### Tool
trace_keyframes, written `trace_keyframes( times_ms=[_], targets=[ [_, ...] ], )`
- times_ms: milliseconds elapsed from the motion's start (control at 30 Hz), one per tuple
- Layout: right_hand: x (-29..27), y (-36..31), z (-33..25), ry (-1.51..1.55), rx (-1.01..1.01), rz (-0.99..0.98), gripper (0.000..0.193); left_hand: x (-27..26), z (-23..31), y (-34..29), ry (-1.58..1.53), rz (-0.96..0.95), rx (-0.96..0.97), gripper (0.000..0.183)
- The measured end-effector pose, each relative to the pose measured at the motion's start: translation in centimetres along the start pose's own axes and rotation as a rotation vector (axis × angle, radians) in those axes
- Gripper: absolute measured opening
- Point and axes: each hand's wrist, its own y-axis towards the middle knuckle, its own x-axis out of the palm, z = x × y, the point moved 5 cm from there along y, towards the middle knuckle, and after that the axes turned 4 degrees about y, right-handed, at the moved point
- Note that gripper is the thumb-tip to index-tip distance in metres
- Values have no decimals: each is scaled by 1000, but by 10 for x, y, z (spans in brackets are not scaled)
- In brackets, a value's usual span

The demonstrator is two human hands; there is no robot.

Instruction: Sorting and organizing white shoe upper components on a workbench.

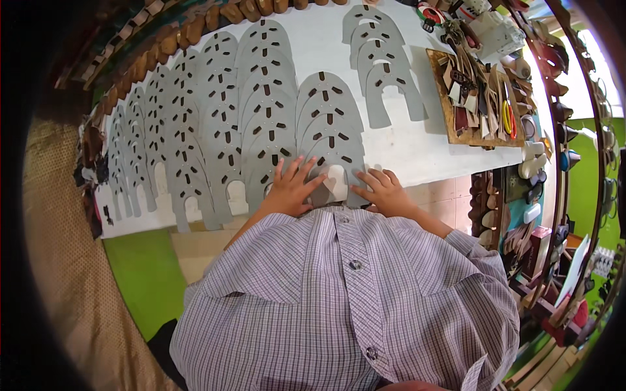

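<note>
Spreading over the two legs of the nearest grey horseshoe-shaped shoe upper (332, 155), both hands are working at the table's front edge. The left hand (291, 190) is lying on the left leg, its fingers fanned apart and reaching toward the neighbouring column of uppers (266, 117); the right hand (387, 192) is resting at the right leg's outer edge, its fingers also apart. Neither is visibly clamping anything, though the thumbs are partly hidden, so any pinch underneath cannot be told. The upper is sitting at the near end of its overlapping column on the white table (443, 153), its curved top pointing away from the body and its cutout facing the shirt.

For good work here, both palms should probably be pressing lightly and evenly, keeping the legs level and the dark slots lining up with those behind. The left fingers are best staying light, since they are lying so near the next column and could be nudging its overlap crooked.
</note>
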Motion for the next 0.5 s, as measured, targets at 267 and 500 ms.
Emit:
trace_keyframes(
  times_ms=[267,500],
  targets=[
    [8,-10,3,215,-47,151,30,24,18,-7,215,501,173,40],
    [-53,-2,28,369,215,389,15,-40,16,9,103,401,42,22]
  ],
)
